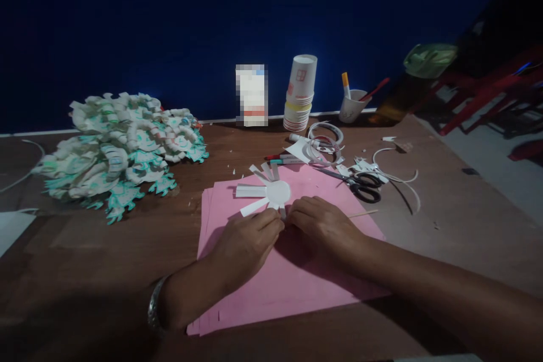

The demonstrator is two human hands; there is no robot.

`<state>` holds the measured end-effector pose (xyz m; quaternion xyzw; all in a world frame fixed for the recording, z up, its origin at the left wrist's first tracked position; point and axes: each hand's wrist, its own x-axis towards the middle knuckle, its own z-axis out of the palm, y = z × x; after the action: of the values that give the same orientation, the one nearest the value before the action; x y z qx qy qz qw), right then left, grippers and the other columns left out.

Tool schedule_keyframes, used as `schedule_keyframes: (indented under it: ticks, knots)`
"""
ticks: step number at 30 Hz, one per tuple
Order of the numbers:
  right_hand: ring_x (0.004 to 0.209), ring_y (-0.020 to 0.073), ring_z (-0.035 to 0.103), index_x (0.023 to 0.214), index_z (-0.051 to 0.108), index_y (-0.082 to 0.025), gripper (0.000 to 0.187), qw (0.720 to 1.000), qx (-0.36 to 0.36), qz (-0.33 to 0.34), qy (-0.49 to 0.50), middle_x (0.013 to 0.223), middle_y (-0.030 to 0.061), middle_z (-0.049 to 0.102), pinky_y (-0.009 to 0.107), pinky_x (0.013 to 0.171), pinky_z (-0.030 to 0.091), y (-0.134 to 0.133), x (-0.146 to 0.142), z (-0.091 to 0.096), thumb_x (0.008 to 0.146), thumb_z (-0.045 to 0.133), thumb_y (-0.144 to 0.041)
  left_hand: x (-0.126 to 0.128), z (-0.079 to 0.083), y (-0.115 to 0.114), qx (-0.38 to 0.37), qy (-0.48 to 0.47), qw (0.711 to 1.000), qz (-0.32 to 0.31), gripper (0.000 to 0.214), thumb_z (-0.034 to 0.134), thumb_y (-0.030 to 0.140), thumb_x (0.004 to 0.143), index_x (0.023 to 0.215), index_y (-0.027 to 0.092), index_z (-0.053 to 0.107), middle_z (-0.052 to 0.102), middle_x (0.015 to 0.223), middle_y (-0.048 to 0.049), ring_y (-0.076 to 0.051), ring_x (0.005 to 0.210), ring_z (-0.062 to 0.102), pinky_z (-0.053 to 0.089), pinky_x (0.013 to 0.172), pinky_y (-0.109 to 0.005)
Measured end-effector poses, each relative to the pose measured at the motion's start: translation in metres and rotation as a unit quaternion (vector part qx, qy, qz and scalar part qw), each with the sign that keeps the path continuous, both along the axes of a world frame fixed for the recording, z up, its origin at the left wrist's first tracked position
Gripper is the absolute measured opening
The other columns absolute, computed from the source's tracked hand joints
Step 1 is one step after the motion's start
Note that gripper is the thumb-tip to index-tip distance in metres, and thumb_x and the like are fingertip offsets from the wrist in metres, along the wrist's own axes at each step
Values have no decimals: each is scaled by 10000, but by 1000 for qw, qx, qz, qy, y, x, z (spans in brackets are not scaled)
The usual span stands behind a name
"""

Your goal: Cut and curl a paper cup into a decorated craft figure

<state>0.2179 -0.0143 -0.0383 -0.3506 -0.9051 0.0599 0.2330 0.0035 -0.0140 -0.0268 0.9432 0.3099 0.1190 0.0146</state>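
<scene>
Over a stack of pink paper sheets, both hands work at a white paper cup cut into strips, its round base in the middle and strips fanning out to the left and top. My left hand, with a metal bracelet at the wrist, is closed with fingertips pinched at a strip on the near side. Fingers bent, my right hand meets it at that same strip. The fingertips hide most of this strip. A thin wooden stick lies on the pink paper just beyond my right hand.
Black-handled scissors, paper scraps, cut cup rims and pens lie behind. Stacked paper cups and a cup of pens stand at the back. Curled paper cutouts with green edges are heaped left.
</scene>
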Motion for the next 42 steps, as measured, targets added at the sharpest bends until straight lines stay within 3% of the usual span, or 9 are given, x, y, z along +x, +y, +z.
schedule_keyframes:
  ticks: [4,11,21,25,30,35,42]
  knots:
    - [780,203,582,985,664,-134,120,999,41,19,16,887,76,681,323,707,428,-1,2,0,939,570,-74,2,2,1,11,-14,1000,1,237,412,97,989,855,168,595,626,884,-29,-168,774,590,467,648,-295]
    - [750,202,573,925,662,-139,128,999,42,12,-10,832,65,672,322,695,429,0,-1,4,955,554,-77,1,2,2,19,-53,998,15,199,472,96,970,845,163,613,621,845,-17,-160,762,581,452,649,-282]
    - [729,195,534,922,659,-129,62,996,63,53,-24,823,55,658,322,676,388,5,5,-1,911,614,-88,-1,6,0,75,-4,997,-4,105,512,150,955,948,179,613,649,908,-19,-174,738,610,432,572,-299]
    - [727,185,522,859,635,-145,96,999,35,28,-14,813,47,644,319,664,353,3,2,2,872,595,-59,0,5,-3,133,23,991,-9,198,487,95,940,791,183,583,621,747,2,-166,586,560,375,494,-310]
    - [747,185,536,887,625,-164,136,999,-32,6,10,847,44,643,320,701,358,0,-1,7,771,644,-96,3,5,-5,169,36,985,16,181,512,93,917,776,184,578,615,737,-2,-162,542,540,361,479,-311]
    - [781,189,554,945,647,-184,138,998,-60,-22,10,880,39,664,325,737,352,-2,-2,8,819,653,-130,4,5,-8,170,44,984,11,115,524,122,916,916,170,629,654,880,-33,-168,620,590,389,492,-312]
    - [773,185,561,852,661,-178,54,995,-94,-32,1,862,31,676,323,738,348,0,-3,13,824,671,-132,4,8,-14,201,93,975,18,122,560,176,917,810,171,618,594,741,-24,-167,536,540,323,454,-302]
